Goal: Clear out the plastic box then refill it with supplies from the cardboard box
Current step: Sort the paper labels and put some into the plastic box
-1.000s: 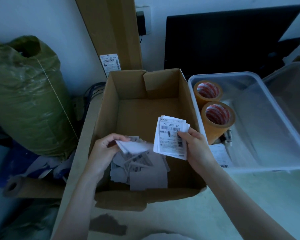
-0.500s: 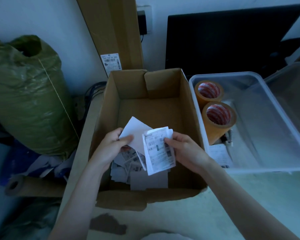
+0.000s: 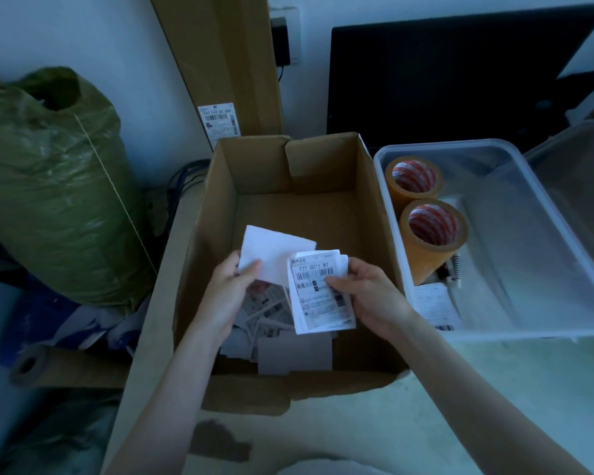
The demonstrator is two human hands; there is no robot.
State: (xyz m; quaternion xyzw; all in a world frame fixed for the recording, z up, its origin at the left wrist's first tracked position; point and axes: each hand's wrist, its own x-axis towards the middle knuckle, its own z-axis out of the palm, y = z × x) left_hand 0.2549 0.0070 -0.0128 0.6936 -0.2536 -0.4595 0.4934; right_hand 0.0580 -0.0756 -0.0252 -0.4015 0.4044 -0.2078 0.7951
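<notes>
Brown cardboard box (image 3: 254, 186): refilling; both hands pinching white paper labels (image 3: 318, 296), left hand (image 3: 232, 289), right hand (image 3: 367, 293); next into clear plastic box (image 3: 563, 323).

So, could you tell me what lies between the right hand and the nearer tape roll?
In the head view, only the cardboard box's right wall and the plastic box's rim separate the right hand from the nearer tape roll.

I see a brown cardboard box (image 3: 323, 214) and a clear plastic box (image 3: 546, 317). Two tan tape rolls (image 3: 432, 241) show red-and-white striped cores. The labels (image 3: 318, 296) are white with black barcodes, the bag (image 3: 55, 186) olive green, the monitor (image 3: 443, 77) black.
</notes>
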